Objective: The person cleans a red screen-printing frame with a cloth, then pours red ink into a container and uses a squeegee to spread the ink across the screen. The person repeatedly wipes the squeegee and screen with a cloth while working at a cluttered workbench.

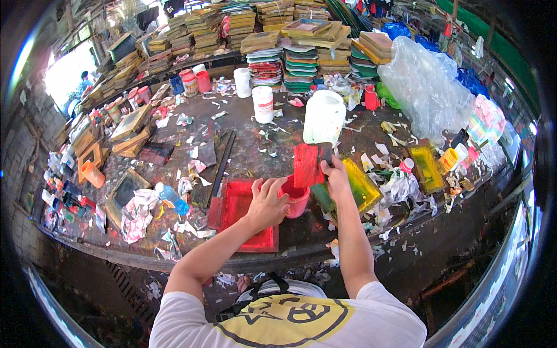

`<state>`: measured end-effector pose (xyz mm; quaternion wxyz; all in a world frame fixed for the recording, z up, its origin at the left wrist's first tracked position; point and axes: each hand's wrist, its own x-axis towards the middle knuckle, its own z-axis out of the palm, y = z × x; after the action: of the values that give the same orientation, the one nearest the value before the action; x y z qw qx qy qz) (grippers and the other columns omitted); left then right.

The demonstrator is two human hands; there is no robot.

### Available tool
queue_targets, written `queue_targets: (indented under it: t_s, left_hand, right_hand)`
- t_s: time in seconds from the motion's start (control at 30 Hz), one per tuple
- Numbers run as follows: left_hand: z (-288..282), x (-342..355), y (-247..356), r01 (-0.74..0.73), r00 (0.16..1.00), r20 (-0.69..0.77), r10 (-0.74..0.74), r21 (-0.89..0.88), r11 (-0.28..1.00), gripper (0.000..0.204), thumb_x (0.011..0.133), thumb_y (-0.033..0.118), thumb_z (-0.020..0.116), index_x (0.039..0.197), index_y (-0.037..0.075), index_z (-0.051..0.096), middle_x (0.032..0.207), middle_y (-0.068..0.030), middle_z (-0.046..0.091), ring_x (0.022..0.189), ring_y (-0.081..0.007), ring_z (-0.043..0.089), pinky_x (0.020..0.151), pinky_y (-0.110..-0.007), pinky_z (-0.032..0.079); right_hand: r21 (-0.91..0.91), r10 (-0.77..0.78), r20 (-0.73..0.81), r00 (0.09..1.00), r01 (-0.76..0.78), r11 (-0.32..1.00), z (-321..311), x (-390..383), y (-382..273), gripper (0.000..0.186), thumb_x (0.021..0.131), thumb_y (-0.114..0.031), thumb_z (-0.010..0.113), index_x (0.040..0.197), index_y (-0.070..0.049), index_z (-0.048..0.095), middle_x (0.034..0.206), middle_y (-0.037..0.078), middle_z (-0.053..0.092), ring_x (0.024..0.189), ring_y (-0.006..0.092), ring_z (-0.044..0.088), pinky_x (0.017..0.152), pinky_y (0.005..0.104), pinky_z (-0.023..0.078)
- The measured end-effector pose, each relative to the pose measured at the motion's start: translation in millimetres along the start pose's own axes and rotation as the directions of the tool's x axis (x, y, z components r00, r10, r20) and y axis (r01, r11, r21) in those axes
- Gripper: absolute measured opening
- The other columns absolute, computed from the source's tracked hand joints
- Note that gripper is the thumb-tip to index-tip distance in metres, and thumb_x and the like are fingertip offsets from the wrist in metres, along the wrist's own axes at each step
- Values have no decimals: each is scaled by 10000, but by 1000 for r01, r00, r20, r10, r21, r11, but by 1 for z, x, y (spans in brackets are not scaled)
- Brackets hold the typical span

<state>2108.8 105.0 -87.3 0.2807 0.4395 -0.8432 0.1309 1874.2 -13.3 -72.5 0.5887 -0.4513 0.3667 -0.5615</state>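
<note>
The right hand (337, 176) is closed on the right end of a squeegee (306, 167) coated in red ink, its lower edge over the mouth of a red tub (297, 205). The left hand (268, 202) is half open, fingers bent and spread at the tub's left side; I cannot tell whether it grips the rim. The tub stands near the middle of the worktable's (188, 124) near edge, just right of a red-inked screen frame (248, 240). A yellow-inked screen (361, 187) lies to its right, a white bucket (324, 118) behind. Paper scraps litter the dark, stained top. Wooden frames (204, 35) are stacked along the far edge; clear plastic sheeting (426, 87) bulges at the far right corner. A bright opening (71, 75) shows beyond the far left corner.
</note>
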Motion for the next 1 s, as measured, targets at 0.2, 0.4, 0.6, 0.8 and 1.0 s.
queue_targets:
  t_s: [0.2,0.4,0.6,0.8,1.0]
  left_hand:
    - [-29,49,-10,212,949,-190,-250,-199,957,822,704,87,753,1490,103,514,1531,-266,319,1418,-471,324,1156,-591,292]
    - [-47,82,-37,105,988,-105,-110,-56,993,952,646,-7,701,1535,270,501,1601,-222,263,1433,-461,319,1159,-579,297]
    - [-48,82,-37,68,997,-17,-69,-48,997,923,652,-29,705,1497,311,557,1647,-209,217,1464,-461,305,1155,-578,304]
    - [-22,56,-32,82,995,69,-77,-75,994,904,658,24,769,1488,322,568,1670,-232,165,1505,-459,256,1156,-597,304]
    - [-22,30,-23,61,963,269,-33,-98,993,876,625,103,827,1454,279,603,1674,-239,160,1511,-469,237,1163,-628,285]
  right_hand:
    - [-21,36,67,997,-35,999,4,-7,-9,253,987,-2,612,1234,-11,665,1134,2,663,1037,130,559,981,299,411]
    - [25,23,76,997,-25,999,14,-9,-16,258,990,9,602,1240,-16,660,1102,-2,659,996,123,554,953,290,419]
    - [18,32,40,999,-33,999,17,-9,-9,246,995,26,571,1215,-27,668,1090,0,653,985,133,549,956,296,412]
    - [90,-1,-19,1000,3,996,22,-6,-18,298,1018,17,533,1289,-28,651,1178,34,698,1071,149,625,993,324,465]
    - [159,-62,-53,997,70,985,9,5,-19,241,1011,13,569,1227,-28,667,1171,18,672,1058,152,562,1007,329,409]
